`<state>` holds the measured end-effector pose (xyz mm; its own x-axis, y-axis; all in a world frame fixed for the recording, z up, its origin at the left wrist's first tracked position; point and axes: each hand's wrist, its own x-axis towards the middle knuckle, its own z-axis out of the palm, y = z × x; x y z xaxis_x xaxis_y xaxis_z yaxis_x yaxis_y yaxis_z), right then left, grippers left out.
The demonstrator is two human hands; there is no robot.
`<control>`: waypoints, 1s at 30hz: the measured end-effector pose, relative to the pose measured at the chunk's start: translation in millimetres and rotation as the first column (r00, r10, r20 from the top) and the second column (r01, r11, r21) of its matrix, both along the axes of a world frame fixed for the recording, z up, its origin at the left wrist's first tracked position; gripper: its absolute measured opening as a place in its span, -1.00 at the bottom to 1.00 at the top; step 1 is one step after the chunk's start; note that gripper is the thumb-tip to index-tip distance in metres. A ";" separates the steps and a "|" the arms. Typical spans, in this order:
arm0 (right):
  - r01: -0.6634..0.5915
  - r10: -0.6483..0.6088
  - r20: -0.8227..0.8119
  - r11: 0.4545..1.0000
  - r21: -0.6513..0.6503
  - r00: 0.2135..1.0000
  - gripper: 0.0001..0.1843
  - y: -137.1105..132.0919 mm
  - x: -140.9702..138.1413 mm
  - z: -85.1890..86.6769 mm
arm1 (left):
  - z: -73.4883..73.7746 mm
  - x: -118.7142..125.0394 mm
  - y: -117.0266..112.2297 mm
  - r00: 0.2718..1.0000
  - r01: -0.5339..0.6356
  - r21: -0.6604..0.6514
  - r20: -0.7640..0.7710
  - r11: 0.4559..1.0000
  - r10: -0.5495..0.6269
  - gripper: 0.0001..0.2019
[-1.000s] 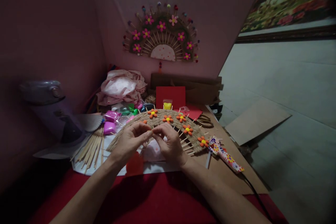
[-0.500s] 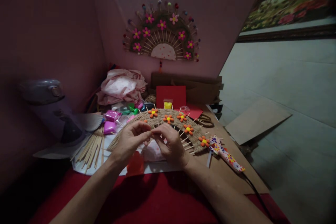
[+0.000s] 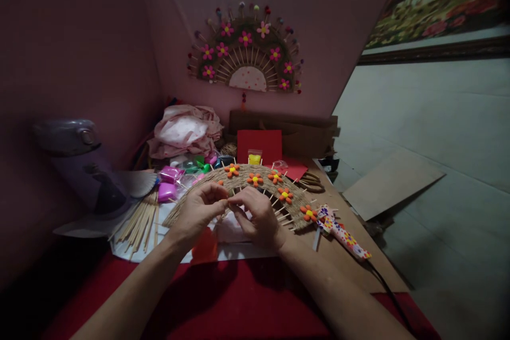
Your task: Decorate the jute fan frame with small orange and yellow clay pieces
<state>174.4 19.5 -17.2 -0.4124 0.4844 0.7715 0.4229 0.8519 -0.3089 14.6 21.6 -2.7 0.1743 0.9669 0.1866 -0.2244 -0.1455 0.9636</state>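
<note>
My left hand [image 3: 200, 209] and my right hand [image 3: 257, 216] meet fingertip to fingertip, both closed in a pinch. Whatever lies between the fingertips is too small and too dark to name. Behind and below them lies a twine-wrapped fan [image 3: 239, 176] on thin sticks, with orange flowers [image 3: 285, 195] with yellow centres along its arc. My hands cover part of its left side and its pale base [image 3: 232, 227]. An orange packet [image 3: 204, 246] lies just under my left hand.
A glue gun [image 3: 345, 236] with a flowered cover lies at right, its black cord running forward. Thin sticks [image 3: 139, 223] and a lilac flask [image 3: 85, 170] stand left. Pink clay packets [image 3: 167, 191] and crumpled fabric [image 3: 185, 130] lie behind. A finished fan [image 3: 247, 53] is on the pink board.
Both hands stay pinched together at nearly the same spot, with only slight finger movement. The view has shifted a little.
</note>
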 end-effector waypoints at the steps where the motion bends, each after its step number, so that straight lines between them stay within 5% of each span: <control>1: 0.000 0.000 0.006 1.000 -0.001 1.000 -0.88 -0.6 -0.7 -0.5 | 0.0 0.6 -0.1 1.000 -0.011 0.000 -0.005 1.000 0.011 -0.83; 4: 0.007 -0.018 -0.095 0.993 -0.117 0.995 -0.93 -3.4 -5.5 -1.2 | -0.3 1.8 0.1 0.998 -0.053 0.027 -0.044 0.998 0.054 -0.84; 6: -0.099 -0.016 -0.305 0.928 -0.358 0.952 -0.91 -4.6 -8.5 0.8 | 0.1 1.3 0.5 0.995 -0.081 0.024 -0.049 0.996 0.082 -0.85; 8: -0.391 0.002 -0.560 0.717 -0.577 0.829 -0.89 -4.2 -9.1 5.3 | 1.9 -0.5 1.0 0.995 -0.095 -0.046 0.013 0.994 0.095 -0.85; 10: -0.638 -0.006 -0.735 0.492 -0.593 0.678 -0.89 -2.4 -7.1 11.0 | 4.3 -3.2 1.7 0.988 -0.066 -0.151 0.130 0.986 0.086 -0.83; 11: -0.686 -0.029 -0.777 0.449 -0.573 0.629 -0.88 -1.3 -5.7 13.5 | 5.4 -4.7 2.0 0.980 -0.032 -0.194 0.188 0.980 0.069 -0.81; 17: -0.609 -0.100 -0.764 0.542 -0.579 0.638 -0.82 3.7 -4.7 12.7 | 3.4 -10.3 4.2 0.949 0.135 -0.256 0.312 0.957 -0.051 -0.76; 23: -0.636 -0.073 -0.788 0.548 -0.544 0.611 -0.81 5.0 -7.2 8.5 | 0.7 -9.3 4.8 0.939 0.154 -0.288 0.340 0.945 -0.049 -0.76; 30: -0.720 -0.074 -0.820 0.439 -0.538 0.567 -0.77 3.0 -5.1 12.5 | 4.7 -7.2 2.0 0.947 0.119 -0.297 0.320 0.947 -0.019 -0.77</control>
